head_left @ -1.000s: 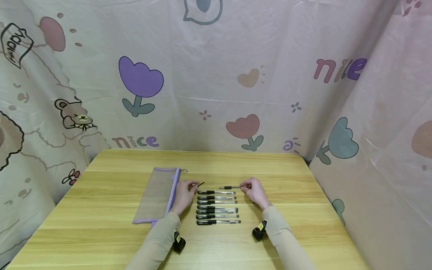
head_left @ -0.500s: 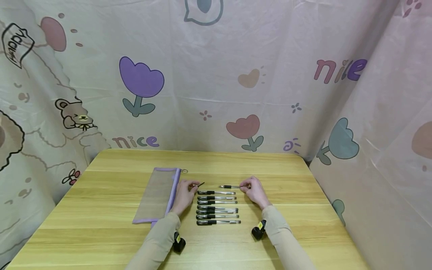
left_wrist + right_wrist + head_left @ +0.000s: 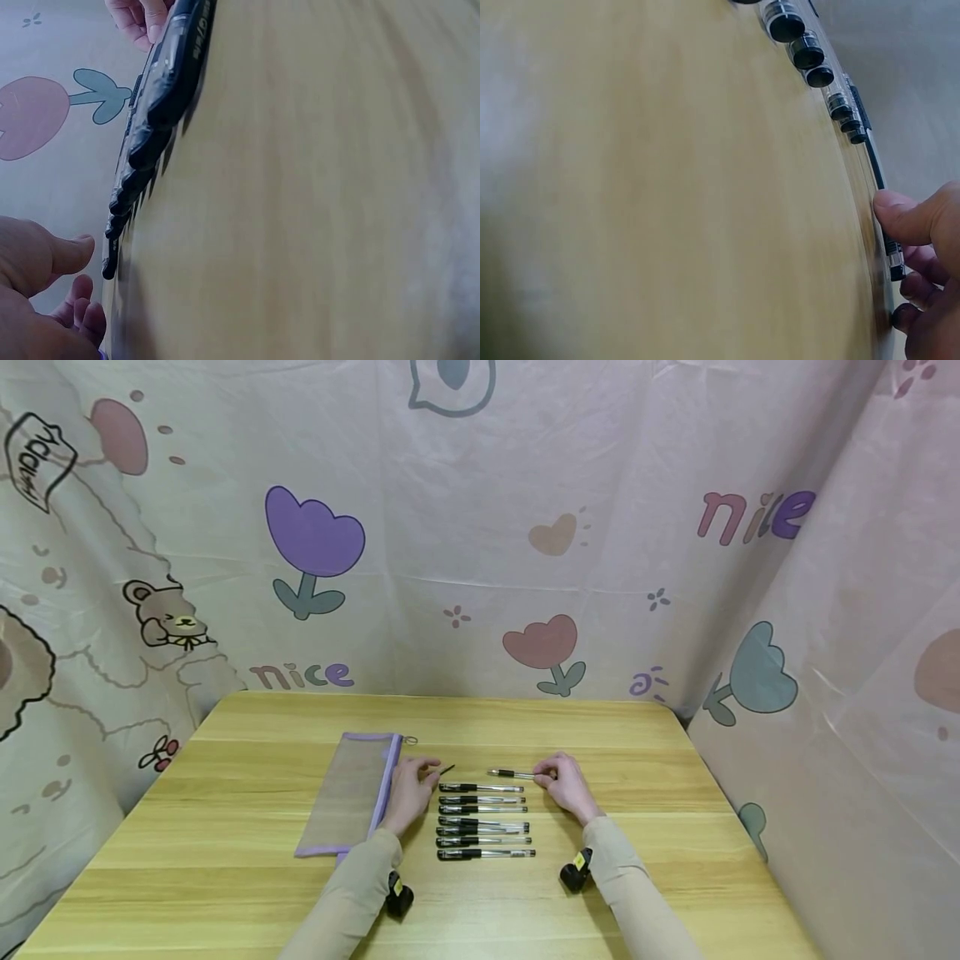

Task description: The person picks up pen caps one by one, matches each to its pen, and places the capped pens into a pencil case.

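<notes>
A curtained-off tabletop nook; whether it belongs to a home or a studio cannot be told. Pale fabric curtains, printed with a purple cartoon tulip, a brown cartoon bear and the multicoloured word "nice", enclose a yellow wood-grain table behind and on both sides.

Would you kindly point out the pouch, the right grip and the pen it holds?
Pouch (image 3: 348, 793): head view, on its see-through panel.
Right grip (image 3: 567, 788): head view, on its back.
Pen (image 3: 508, 774): head view, on the black section behind its tip.
</notes>
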A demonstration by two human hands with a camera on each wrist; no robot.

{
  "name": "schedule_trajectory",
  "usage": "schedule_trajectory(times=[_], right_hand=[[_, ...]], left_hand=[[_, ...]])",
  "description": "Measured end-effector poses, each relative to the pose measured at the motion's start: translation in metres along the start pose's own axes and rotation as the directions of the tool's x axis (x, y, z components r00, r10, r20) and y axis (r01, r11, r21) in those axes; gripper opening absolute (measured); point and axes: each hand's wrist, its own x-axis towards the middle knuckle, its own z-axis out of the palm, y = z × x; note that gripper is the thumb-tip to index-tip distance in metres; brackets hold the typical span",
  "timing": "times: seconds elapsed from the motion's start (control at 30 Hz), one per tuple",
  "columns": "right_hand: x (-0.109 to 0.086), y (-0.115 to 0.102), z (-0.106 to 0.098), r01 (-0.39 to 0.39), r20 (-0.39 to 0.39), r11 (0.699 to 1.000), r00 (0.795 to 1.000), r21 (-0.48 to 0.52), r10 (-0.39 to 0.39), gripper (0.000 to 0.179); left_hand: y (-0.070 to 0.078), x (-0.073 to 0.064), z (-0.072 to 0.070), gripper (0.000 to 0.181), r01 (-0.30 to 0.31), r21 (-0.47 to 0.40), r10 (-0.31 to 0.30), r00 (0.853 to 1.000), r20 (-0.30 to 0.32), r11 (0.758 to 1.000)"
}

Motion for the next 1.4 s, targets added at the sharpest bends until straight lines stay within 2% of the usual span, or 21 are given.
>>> schedule_trajectory(times=[0.3,0.57,0.77,0.97,1.2,1.4], right_hand=[[0.0,0.0,-0.001,0.042,-0.025,0.999,0.999,0.024,-0.042,0.008],[-0.001,-0.006,-0.004,0.03,-0.025,0.998,0.999,0.047,-0.029,0.007],[-0.002,-0.01,-0.006,0.025,-0.022,0.998,0.999,0.049,-0.024,0.007],[-0.003,-0.012,-0.007,0.019,-0.019,0.998,1.0,0.059,-0.018,0.007],[-0.004,-0.013,-0.008,0.028,-0.022,0.998,0.999,0.058,-0.026,0.006],[-0.005,-0.012,-0.008,0.032,-0.022,0.998,0.999,0.061,-0.031,0.006]], left_hand=[[0.001,0.001,0.0,0.026,0.004,0.002,-0.004,1.0,0.006,1.0],[0.0,0.006,0.002,0.028,-0.033,0.03,0.033,0.999,-0.018,0.999],[0.0,0.014,0.003,0.03,-0.014,0.056,0.014,1.0,-0.009,0.998],[-0.002,0.019,0.005,0.026,-0.028,0.092,0.03,1.0,-0.011,0.995],[-0.006,0.025,0.006,0.018,-0.092,0.141,0.098,0.994,-0.039,0.986],[-0.007,0.026,0.006,0.006,-0.094,0.156,0.097,0.995,-0.01,0.983]])
